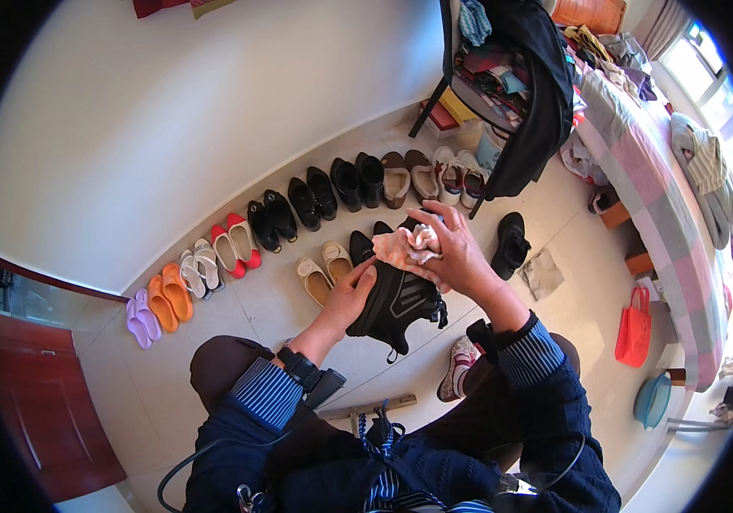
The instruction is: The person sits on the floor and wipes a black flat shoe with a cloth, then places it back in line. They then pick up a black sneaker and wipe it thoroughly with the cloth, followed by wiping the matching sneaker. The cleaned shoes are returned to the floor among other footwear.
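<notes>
A black high-top sports shoe (398,304) is held up in front of me, its heel loop hanging towards my body. My left hand (344,301) grips its side, the thumb showing and the other fingers mostly hidden. Bunched in my right hand (459,250) is a crumpled pink and white cloth (405,247), resting against the shoe's upper part. Farther right, a similar black shoe (511,245) lies on the tiled floor beside a flat grey-beige cloth (541,274). Cream flat shoes (315,281) and a black pointed pair (360,245) stand just beyond the held shoe.
Several pairs of shoes line the wall, from purple slippers (142,319) to white sneakers (450,176). A chair (491,106) heaped with clothes and a black garment stands beyond. At right are a bed (655,199), a red bag (633,330) and a blue basin (652,401).
</notes>
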The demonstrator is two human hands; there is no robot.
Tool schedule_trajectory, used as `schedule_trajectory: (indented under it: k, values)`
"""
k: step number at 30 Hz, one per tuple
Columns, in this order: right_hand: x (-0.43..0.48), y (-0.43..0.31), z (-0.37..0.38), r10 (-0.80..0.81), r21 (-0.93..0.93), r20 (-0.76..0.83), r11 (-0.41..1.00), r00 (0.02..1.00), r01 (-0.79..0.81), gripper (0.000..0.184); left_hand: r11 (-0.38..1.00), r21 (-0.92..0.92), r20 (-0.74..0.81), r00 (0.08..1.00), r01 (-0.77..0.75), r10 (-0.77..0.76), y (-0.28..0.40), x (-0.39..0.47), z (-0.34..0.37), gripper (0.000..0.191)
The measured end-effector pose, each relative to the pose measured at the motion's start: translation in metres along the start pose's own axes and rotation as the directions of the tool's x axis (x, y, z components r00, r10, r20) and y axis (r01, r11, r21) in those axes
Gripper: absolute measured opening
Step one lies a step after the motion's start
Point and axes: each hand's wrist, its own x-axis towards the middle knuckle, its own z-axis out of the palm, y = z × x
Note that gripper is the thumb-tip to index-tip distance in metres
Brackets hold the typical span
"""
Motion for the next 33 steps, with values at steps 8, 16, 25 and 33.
schedule_trajectory:
  k: [8, 16, 25, 33]
  values:
    - [-0.028, -0.026, 0.026, -0.03, 0.015, 0.085, 0.999, 0.996, 0.028, 0.055, 0.998, 0.07, -0.168, 0.986, 0.011, 0.001, -0.007, 0.011, -0.005, 0.049]
    - [0.016, 0.036, 0.005, 0.256, 0.038, -0.366, 0.965, 0.895, -0.261, 0.032, 0.986, 0.105, -0.085, 0.987, -0.128, 0.138, -0.009, 0.008, 0.0, 0.051]
    - [-0.025, -0.061, 0.046, -0.467, -0.026, 0.095, 0.882, 0.879, 0.471, 0.04, 0.996, 0.089, -0.126, 0.992, -0.02, 0.031, -0.001, 0.009, -0.017, 0.045]
    - [0.024, 0.02, 0.006, 0.096, -0.185, -0.224, 0.973, 0.97, -0.139, 0.045, 0.954, 0.181, -0.024, 0.969, -0.238, 0.246, -0.016, 0.002, 0.0, 0.057]
